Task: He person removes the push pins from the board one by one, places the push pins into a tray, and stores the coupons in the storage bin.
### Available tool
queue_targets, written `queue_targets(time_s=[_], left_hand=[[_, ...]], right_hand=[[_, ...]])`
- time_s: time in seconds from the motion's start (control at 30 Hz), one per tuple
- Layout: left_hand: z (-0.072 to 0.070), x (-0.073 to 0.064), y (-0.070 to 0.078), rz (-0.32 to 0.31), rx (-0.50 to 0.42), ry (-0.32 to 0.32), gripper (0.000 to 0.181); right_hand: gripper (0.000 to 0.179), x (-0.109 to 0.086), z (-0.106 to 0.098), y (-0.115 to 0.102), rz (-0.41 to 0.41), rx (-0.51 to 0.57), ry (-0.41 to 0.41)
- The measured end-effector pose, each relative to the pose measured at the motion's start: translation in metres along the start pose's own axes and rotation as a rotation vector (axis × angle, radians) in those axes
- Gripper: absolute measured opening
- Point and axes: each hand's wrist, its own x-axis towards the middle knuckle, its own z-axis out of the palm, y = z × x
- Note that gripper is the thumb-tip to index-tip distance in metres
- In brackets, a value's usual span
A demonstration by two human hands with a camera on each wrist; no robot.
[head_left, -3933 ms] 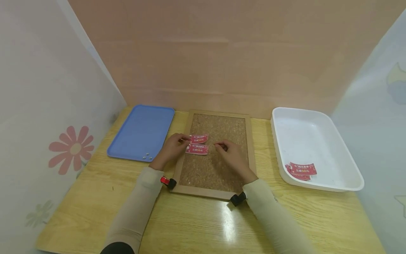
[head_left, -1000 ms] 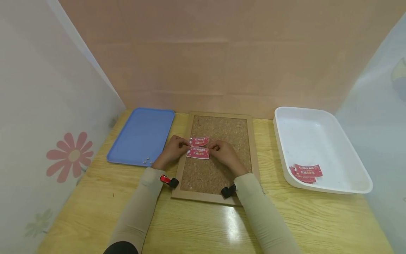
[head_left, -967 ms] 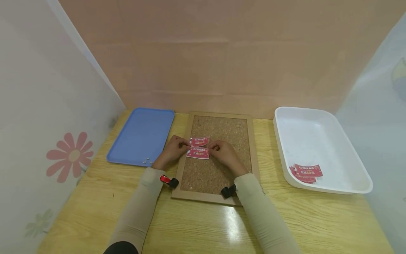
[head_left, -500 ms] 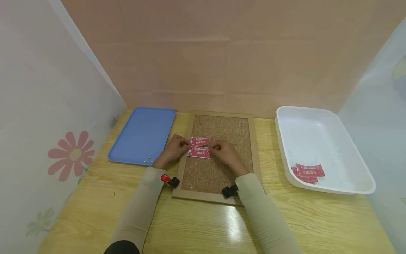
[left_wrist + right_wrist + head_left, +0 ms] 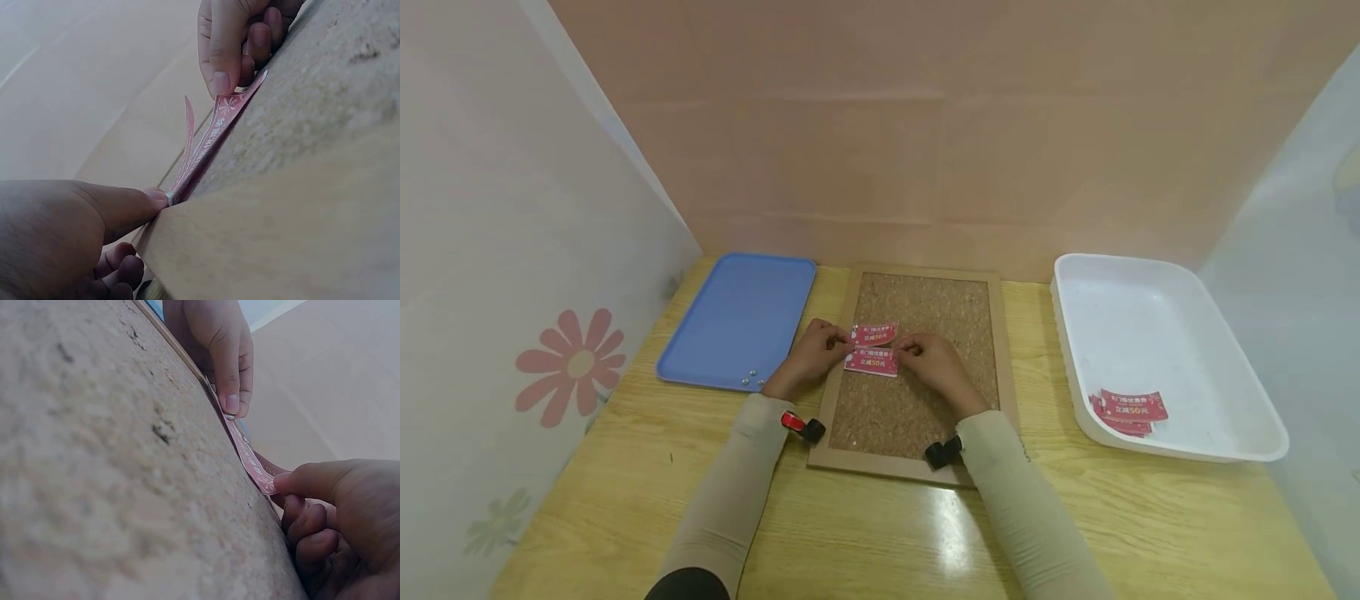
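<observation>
Two red printed coupons lie one above the other on the left part of a framed cork board (image 5: 917,417). My right hand (image 5: 934,365) pinches the right end of the lower coupon (image 5: 872,362) between thumb and fingers. At its left end, my left hand (image 5: 814,354) holds a small silver thumbtack (image 5: 230,416) under the thumb tip, against the coupon. The upper coupon (image 5: 874,334) has a tack at its left end, and its right end curls up off the cork. In the left wrist view, the lower coupon slants from one hand to the other.
A blue tray (image 5: 741,312) with three loose thumbtacks (image 5: 751,379) near its front edge lies left of the board. On the right stands a white plastic tray (image 5: 1150,317) holding a small pile of coupons (image 5: 1131,408). Papered walls close in the wooden table (image 5: 850,542).
Since the oldest frame, my right hand has moved left from over the cork and taken hold of the lower coupon's right end. Both hands have stayed nearly still over the last second.
</observation>
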Motion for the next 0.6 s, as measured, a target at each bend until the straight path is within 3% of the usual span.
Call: queue_targets(time_s=[0.6], left_hand=[[-0.0004,0.0006,-0.0045,0.014,0.011,-0.032,0.02]], right_hand=[[0.016,0.0007,0.0031,0.0034,0.01,0.002,0.014]])
